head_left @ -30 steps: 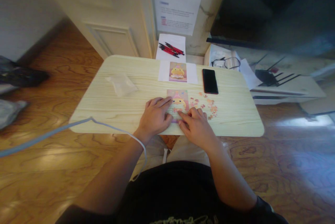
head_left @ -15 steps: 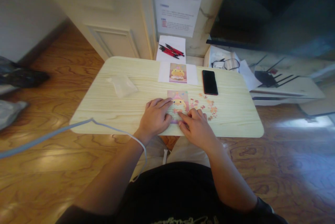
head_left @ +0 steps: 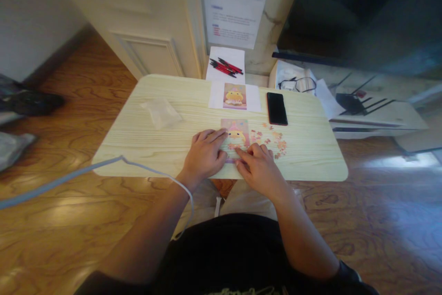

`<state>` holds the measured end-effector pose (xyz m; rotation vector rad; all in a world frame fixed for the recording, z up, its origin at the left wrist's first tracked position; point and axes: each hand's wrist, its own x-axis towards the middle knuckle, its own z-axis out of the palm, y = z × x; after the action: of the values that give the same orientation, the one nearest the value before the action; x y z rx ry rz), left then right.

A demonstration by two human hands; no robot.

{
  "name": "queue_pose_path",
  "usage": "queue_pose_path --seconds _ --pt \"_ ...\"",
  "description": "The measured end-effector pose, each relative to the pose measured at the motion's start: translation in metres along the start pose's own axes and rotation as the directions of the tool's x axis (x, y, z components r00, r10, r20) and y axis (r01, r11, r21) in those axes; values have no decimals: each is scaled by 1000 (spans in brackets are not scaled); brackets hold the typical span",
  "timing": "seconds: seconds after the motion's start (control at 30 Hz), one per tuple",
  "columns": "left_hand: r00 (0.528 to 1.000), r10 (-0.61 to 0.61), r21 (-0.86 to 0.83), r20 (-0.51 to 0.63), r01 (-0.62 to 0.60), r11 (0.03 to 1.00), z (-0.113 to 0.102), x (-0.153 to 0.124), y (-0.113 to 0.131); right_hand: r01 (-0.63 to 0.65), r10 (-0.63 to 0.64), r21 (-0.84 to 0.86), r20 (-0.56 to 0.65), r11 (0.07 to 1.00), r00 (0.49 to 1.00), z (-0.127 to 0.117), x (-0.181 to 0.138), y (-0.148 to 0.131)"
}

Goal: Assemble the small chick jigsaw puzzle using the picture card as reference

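Note:
A partly assembled jigsaw puzzle point(head_left: 238, 128) with a yellow cartoon figure lies near the table's front edge. My left hand point(head_left: 206, 153) rests flat at its left side, fingertips touching the puzzle's left part. From the right, my right hand point(head_left: 259, 166) reaches in with its index finger pressed on the lower part of the puzzle; the other fingers are curled. Whether a piece sits under that fingertip is hidden. Loose jigsaw pieces point(head_left: 280, 145) are scattered to the right of the puzzle. Behind it, a white sheet carries a reference picture point(head_left: 235, 96) of the same figure.
A black phone point(head_left: 276, 108) lies at the back right of the wooden table point(head_left: 131, 147). On the left is a clear plastic bag point(head_left: 162, 113). Red pens point(head_left: 227, 67) lie on paper beyond the back edge. A grey cable point(head_left: 148, 169) crosses by my left wrist.

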<state>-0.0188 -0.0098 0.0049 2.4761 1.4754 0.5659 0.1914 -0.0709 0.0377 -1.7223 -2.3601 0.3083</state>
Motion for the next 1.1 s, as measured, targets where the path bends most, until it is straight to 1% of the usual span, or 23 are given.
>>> queue_pose_path --seconds 0.37,0.57,0.67,0.77,0.87,0.97,1.1 --pt "1000 -2 -8 0 2 1000 0 0 0 -2 2 20 4 1000 1000 0 -1 1" --pt "1000 15 -25 -20 -15 1000 1 0 -1 0 1 43 -14 999 1000 -2 -2 0" --pt "999 19 -29 -31 -20 999 1 0 -1 -6 8 66 -28 998 1000 -3 -5 4" --pt "999 27 -29 -45 -28 999 0 0 1 -20 26 107 -56 994 998 -6 -11 19" --pt "998 58 -31 -36 -59 998 -2 1 5 -42 60 173 -100 984 993 -10 -20 45" --pt "991 133 -66 2 -133 989 -2 6 13 -80 120 244 -157 967 980 -15 -27 74" --pt "969 242 -123 51 -234 964 4 18 29 -59 123 288 -209 956 970 -25 -35 99"
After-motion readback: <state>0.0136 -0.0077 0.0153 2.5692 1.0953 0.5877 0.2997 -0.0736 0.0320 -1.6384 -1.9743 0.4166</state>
